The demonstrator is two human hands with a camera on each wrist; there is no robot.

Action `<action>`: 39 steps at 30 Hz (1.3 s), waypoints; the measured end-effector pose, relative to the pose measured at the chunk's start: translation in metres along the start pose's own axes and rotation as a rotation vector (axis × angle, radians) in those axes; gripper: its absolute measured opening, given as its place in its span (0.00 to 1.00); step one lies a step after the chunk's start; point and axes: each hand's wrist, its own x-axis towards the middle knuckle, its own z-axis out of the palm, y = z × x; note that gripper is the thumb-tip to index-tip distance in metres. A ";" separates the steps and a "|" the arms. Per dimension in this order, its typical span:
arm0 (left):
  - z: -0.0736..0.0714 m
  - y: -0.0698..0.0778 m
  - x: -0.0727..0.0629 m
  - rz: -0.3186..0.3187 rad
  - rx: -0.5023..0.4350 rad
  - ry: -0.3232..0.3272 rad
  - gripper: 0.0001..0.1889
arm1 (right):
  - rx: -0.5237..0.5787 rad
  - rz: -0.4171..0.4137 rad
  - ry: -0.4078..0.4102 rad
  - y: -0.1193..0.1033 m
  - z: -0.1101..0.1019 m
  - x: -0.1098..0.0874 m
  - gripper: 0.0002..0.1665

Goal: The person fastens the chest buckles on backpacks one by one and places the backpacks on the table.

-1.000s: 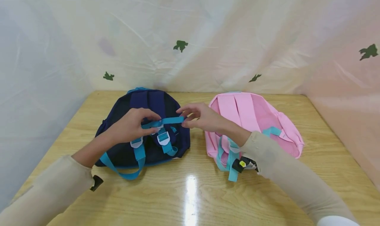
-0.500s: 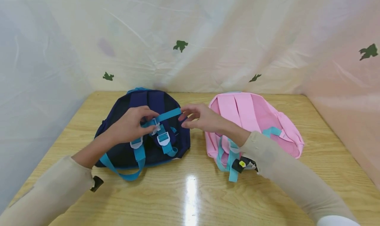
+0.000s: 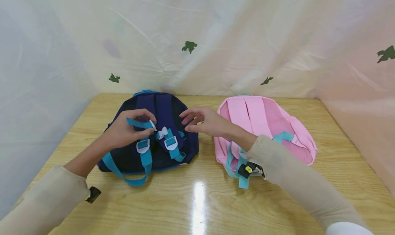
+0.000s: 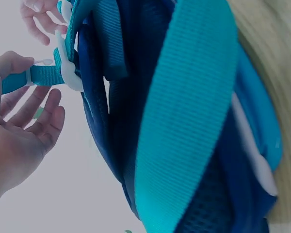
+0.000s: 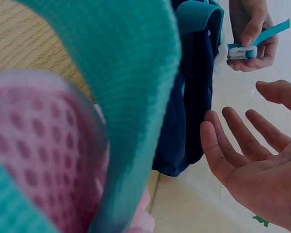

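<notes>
A navy backpack [image 3: 129, 161] with bright blue webbing lies on the table, straps up. Above its left shoulder strap, my left hand [image 3: 121, 132] pinches a blue chest strap [image 3: 139, 124] with a white buckle piece [image 3: 152, 125] at its end. Another white buckle piece [image 3: 162, 133] rests on the right shoulder strap, apart from the first. Over the backpack's right side hovers my right hand [image 3: 210, 122], fingers loosely bent and holding nothing. The right wrist view shows its fingers [image 5: 250, 138] spread, away from the strap.
A pink backpack [image 3: 251, 116] with turquoise webbing lies on the right, under my right forearm. Both bags are on a wooden table [image 3: 166, 207]. A pale curtain [image 3: 148, 39] with green leaf shapes hangs behind and at both sides.
The chest strap, earlier stretched between both hands, has come apart at the buckle. My left hand has moved left with one piece; the other lies on the backpack. My right hand barely moved.
</notes>
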 end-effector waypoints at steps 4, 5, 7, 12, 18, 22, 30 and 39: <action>-0.001 -0.005 -0.007 0.019 -0.006 0.018 0.12 | -0.027 -0.016 -0.005 -0.003 0.003 0.003 0.25; -0.001 -0.007 -0.009 0.023 -0.007 0.016 0.12 | -0.033 -0.015 -0.008 -0.004 0.003 0.004 0.25; -0.002 -0.011 -0.012 0.023 -0.022 0.006 0.12 | -0.043 -0.018 -0.014 -0.006 0.005 0.005 0.26; -0.006 -0.016 -0.019 0.018 -0.059 -0.017 0.13 | -0.082 -0.068 -0.034 -0.008 0.011 0.011 0.25; -0.009 -0.020 -0.027 -0.010 -0.103 -0.070 0.12 | -0.164 -0.134 -0.059 -0.011 0.019 0.019 0.23; -0.010 -0.021 -0.033 -0.009 -0.098 -0.074 0.10 | -0.209 -0.121 -0.070 -0.011 0.023 0.021 0.23; -0.010 -0.022 -0.038 -0.021 -0.003 -0.057 0.10 | -0.419 -0.150 -0.035 -0.011 0.029 0.026 0.22; -0.011 -0.022 -0.036 -0.093 0.247 -0.099 0.09 | -0.542 -0.165 -0.055 -0.014 0.038 0.039 0.20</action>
